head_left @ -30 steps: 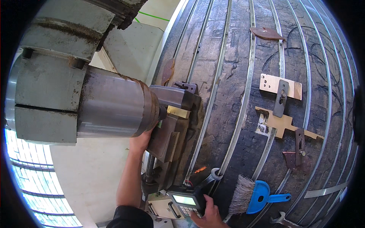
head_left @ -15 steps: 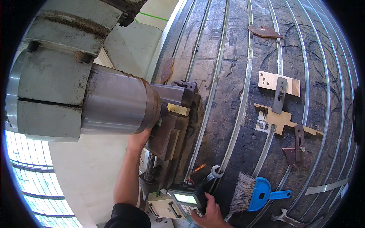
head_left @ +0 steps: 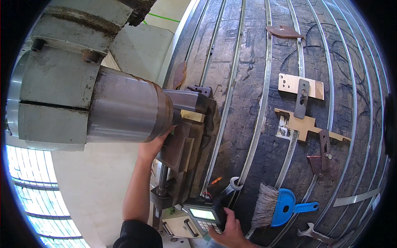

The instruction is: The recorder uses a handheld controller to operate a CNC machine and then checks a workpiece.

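My right hand grips a black handheld controller with a lit screen and a keypad, its thumb near the keys. My left hand reaches in beneath a large grey spindle and comes up against the machine vise. Its fingertips are hidden by the spindle's lower end and the vise, so their grip cannot be made out. A pale yellowish block sits between the vise jaws, right beside the spindle's tip.
The slotted metal machine table carries an open-end wrench, a blue-handled brush and another wrench. Farther right, slotted clamps press on a pale plate and a tan cross-shaped piece. A rusty scrap lies at the back.
The view has shifted slightly, so the table's items sit a little differently in the picture. Both hands keep their places, the right one still around the controller.
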Demonstrator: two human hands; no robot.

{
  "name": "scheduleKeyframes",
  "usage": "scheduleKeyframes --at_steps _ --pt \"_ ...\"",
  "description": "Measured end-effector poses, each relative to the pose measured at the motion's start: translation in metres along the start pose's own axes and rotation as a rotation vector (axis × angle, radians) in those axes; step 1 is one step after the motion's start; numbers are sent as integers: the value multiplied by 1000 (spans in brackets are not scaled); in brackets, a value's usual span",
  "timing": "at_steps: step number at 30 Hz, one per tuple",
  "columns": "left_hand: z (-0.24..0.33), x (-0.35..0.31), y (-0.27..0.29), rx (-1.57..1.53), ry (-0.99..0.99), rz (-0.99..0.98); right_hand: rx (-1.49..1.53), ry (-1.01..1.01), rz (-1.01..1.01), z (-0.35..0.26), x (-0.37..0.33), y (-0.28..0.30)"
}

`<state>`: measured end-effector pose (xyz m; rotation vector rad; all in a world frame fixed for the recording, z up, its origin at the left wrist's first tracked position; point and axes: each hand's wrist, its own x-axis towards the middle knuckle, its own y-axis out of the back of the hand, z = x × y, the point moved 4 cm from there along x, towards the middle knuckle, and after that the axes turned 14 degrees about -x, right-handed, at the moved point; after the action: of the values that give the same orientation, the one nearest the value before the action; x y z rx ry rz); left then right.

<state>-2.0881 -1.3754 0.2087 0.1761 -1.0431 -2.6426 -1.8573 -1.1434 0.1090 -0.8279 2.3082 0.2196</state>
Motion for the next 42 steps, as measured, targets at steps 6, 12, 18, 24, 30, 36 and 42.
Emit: scheduleKeyframes --at_steps 6,12,18,24,30,36,42 --pt "3 1 -2 -57 -31 -23 22 46 48 -9 -2 6" --pt "-2 0 3 -3 -44 -30 -42 23 58 -9 -3 6" --pt "-12 3 5 -84 -20 37 -91 92 141 -9 -3 5" --pt "5 2 -4 -115 -39 42 -73 105 132 -9 -3 5" --pt "-1 5 0 24 -21 -20 -35 78 112 -6 -3 5" --pt "-22 2 16 24 -64 42 -14 104 128 -13 -5 8" --pt "-18 5 9 -774 76 -17 2 95 129 -9 -3 5"
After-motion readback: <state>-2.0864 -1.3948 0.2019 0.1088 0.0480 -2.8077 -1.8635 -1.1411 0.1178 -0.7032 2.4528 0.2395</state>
